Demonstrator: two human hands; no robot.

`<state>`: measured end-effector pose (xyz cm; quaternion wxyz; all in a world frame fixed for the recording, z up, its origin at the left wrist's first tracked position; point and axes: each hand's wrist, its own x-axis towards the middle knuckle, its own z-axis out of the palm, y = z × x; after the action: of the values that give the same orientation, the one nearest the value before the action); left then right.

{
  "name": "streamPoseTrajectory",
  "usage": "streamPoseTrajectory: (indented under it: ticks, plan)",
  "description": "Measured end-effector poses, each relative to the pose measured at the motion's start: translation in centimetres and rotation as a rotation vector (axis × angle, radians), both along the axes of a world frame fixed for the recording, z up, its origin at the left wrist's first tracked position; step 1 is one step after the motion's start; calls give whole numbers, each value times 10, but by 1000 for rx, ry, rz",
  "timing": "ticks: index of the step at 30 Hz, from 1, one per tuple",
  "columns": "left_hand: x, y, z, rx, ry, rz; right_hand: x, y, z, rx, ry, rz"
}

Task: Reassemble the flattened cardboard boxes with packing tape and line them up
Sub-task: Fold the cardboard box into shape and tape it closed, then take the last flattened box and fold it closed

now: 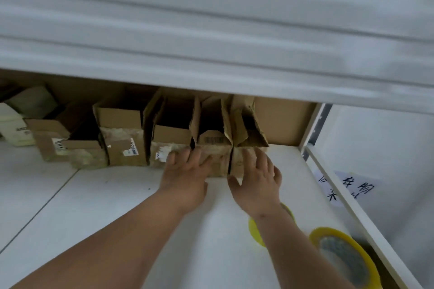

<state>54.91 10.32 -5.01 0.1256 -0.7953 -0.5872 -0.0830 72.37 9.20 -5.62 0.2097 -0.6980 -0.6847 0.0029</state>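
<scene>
Several open-topped cardboard boxes stand in a row along the back of a white shelf (117,206). My left hand (185,178) presses with straight fingers on the front of a taped box with a barcode (211,141). My right hand (256,178) lies with spread fingers against the front of the rightmost box (249,131), whose flaps are torn. The two boxes stand side by side with a thin dark gap between them. A yellow roll of packing tape (345,258) lies at the shelf's right front edge, and a second yellow roll (256,230) is partly hidden under my right forearm.
More boxes (122,134) and a pale carton (14,122) fill the row to the left. A brown back panel (284,122) closes the shelf behind. A white shelf board hangs low overhead. To the right are a white frame rail (357,204) and a handwritten paper note (347,185).
</scene>
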Motion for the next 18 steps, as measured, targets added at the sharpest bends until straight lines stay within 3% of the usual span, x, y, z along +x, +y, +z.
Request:
streamPoseTrajectory:
  ticks: [6, 18]
  plan:
    - [-104, -38, 7, 33, 48, 98, -103, -29, 1, -27, -30, 195]
    - [-430, -173, 13, -3, -4, 545, -433, -94, -5, -67, 5, 646]
